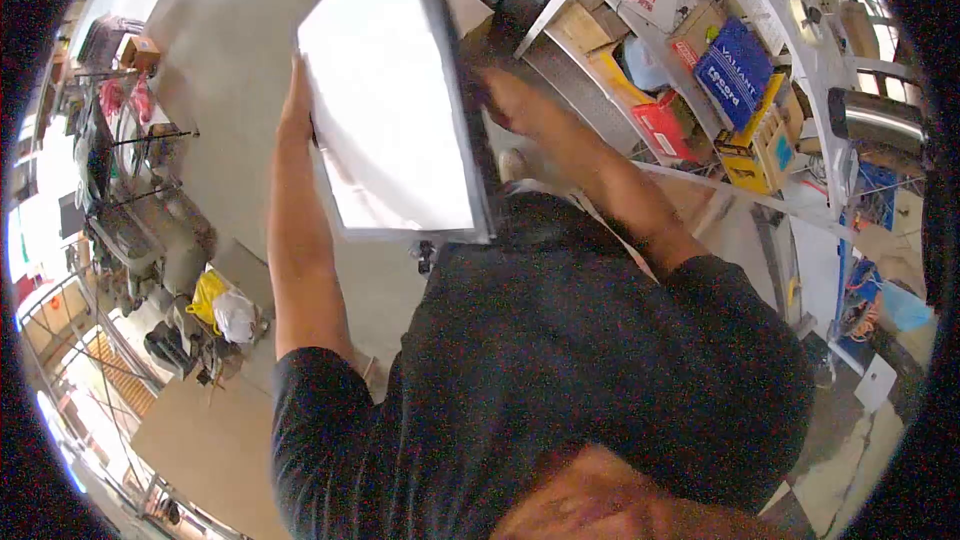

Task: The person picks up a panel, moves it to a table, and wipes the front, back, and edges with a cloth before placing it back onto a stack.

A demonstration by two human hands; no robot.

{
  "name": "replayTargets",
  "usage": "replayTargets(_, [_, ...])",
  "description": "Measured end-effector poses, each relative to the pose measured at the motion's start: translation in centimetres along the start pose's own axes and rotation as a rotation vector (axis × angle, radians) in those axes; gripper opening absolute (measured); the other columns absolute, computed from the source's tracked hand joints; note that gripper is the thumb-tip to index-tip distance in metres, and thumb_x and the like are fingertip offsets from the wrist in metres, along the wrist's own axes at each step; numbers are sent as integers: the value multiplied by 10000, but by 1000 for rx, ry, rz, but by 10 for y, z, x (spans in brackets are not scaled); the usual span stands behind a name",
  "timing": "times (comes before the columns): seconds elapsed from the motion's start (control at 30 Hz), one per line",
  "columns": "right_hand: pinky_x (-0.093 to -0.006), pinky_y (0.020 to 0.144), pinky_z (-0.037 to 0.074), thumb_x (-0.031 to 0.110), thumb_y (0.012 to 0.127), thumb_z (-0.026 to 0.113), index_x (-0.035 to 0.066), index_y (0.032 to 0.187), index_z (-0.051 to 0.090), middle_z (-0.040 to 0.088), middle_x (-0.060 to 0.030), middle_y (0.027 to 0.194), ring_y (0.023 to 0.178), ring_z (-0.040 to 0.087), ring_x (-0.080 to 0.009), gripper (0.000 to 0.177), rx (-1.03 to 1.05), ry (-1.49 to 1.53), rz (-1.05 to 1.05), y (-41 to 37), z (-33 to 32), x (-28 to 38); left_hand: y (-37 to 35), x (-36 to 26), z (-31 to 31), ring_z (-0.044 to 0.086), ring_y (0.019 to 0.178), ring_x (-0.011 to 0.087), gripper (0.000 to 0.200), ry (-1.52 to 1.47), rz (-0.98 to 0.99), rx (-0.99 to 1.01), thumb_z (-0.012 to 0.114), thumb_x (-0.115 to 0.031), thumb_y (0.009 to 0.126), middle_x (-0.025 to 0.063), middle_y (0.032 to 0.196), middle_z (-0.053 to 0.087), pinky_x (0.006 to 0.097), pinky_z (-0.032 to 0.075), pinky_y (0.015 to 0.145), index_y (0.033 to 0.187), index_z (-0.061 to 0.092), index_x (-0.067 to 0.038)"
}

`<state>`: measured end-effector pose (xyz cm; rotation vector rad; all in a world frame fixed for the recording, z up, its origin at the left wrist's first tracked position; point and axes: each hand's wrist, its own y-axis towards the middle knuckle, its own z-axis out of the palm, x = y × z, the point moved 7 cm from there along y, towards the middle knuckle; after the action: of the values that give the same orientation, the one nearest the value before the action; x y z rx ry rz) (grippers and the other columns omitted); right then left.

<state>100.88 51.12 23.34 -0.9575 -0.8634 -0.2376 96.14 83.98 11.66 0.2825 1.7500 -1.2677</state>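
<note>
- 1 flat white panel (pixel 390 100) with a thin grey frame is held up in the air in front of the chest, over the grey floor (pixel 225 30).
- Its long axis runs from the near short edge, just above the black shirt (pixel 560 370), up and away from the body, leaning a little to the left at the far end. The bright white face is turned towards the camera.
- The panel lies between the 2 hands, each on 1 long side at about mid-length.
- The left hand (pixel 297 105) is pressed along the left long edge. Its fingers go behind the panel, so only the heel and wrist show (how far they curl cannot be told), but it has hold of that edge.
- The right hand (pixel 503 98) is closed around the right long edge, fingers wrapped on the frame and partly blurred.
- To the right stands 1 white shelf rack (pixel 812 60) crowded with boxes, among them 1 blue box (pixel 735 75).
- Down on the left, 1 yellow bag (pixel 205 295) touches 1 white bag (pixel 237 315) on the floor.
</note>
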Motion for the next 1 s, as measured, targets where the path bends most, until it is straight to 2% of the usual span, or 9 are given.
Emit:
replayTargets(0.1, [-394, 1087, 261, 600, 886, 438, -1, 1394, 346, 395, -159, 1415, 1337, 322, -283, 792, 132, -31, -122, 23, 15, -14, 2, 81, -39, 526, 1151, 307, 893, -213, -108, -1, 427, -718, 813, 197, 1276, 522, 398, 415, 972, 1338, 436, 5])
replayTargets(0.17, [-332, 1075, 271, 575, 840, 534, -39, 1416, 248, 373, -224, 1410, 1332, 335, -298, 889, -66, -479, -192, 32, 29, -43, -8, 123, -54, 524, 1153, 304, 892, -311, -173, 6, 428, -716, 816, 194, 1281, 518, 399, 414, 975, 1347, 424, 0])
replayTargets(0.27, [-325, 966, 393, 540, 805, 610, -38, 1292, 449, 555, -217, 1225, 1145, 527, -298, 773, -149, -555, 11, 59, 13, -88, -25, 146, -60, 515, 1166, 293, 869, -376, -217, 34, 441, -695, 829, 183, 1299, 504, 396, 411, 985, 1365, 393, -13])
replayTargets(0.33, [-383, 731, 489, 438, 749, 700, -13, 989, 597, 663, -140, 851, 781, 635, -290, 521, -231, -467, -88, 95, -9, -139, -14, 178, -68, 513, 1167, 260, 810, -376, -224, 64, 473, -646, 851, 161, 1300, 507, 378, 418, 980, 1361, 395, -21])
replayTargets(0.43, [-369, 705, 490, 429, 743, 718, 0, 912, 626, 662, -122, 816, 758, 627, -247, 470, -192, -415, 11, 153, -36, -232, -8, 242, -69, 529, 1133, 253, 768, -181, -388, -68, 540, -585, 850, 148, 1272, 527, 363, 428, 953, 1340, 425, -4])
replayTargets(0.63, [-373, 966, 381, 540, 920, 365, -29, 1073, 583, 592, -211, 1103, 1049, 553, -305, 628, -11, -463, 280, 286, -86, -339, -7, 324, -95, 557, 1039, 232, 653, -4, -399, -478, 653, -421, 836, 145, 1165, 569, 363, 450, 891, 1238, 501, 70])
replayTargets(0.73, [-402, 961, 415, 373, 900, 477, -18, 1135, 553, 588, -222, 1156, 1073, 559, -359, 462, 291, -1669, -124, 411, -169, -480, -7, 335, -103, 563, 1022, 228, 619, 19, -461, -561, 667, -396, 832, 149, 1137, 575, 348, 460, 872, 1196, 521, 83])
replayTargets(0.8, [-416, 895, 466, 352, 830, 572, 10, 1056, 572, 636, -189, 1060, 971, 604, -368, 410, -261, -1277, 113, 442, -224, -495, -5, 336, -107, 560, 1026, 227, 626, 133, -571, -604, 672, -391, 830, 156, 1150, 566, 340, 463, 868, 1199, 509, 88])
replayTargets(1.0, [-412, 892, 477, 420, 797, 622, -21, 1120, 550, 601, -251, 1096, 1054, 574, -378, 552, -405, -1034, 222, 502, -249, -504, -26, 365, -127, 555, 1043, 237, 661, 240, -709, -621, 670, -368, 836, 186, 1190, 541, 340, 458, 876, 1229, 446, 113])
